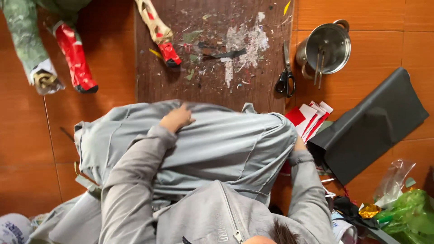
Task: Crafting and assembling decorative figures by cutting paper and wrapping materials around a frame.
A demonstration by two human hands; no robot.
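A large grey cloth (226,144) lies bunched over a rounded bulk in front of me, on the orange tiled floor. My left hand (176,118) rests on the cloth's top edge, fingers curled into the fabric. My right hand (299,145) is at the cloth's right edge. Only its wrist shows past the grey sleeve, and the fingers are hidden behind the fabric.
Beyond the cloth lies a dark wooden board (212,49) strewn with paper scraps. On the right are black scissors (285,81), a steel pot (326,49), red-and-white paper pieces (312,118), a black sheet (368,126) and a green plastic bag (409,217). Paper-wrapped figure limbs with red ends (77,63) lie far left.
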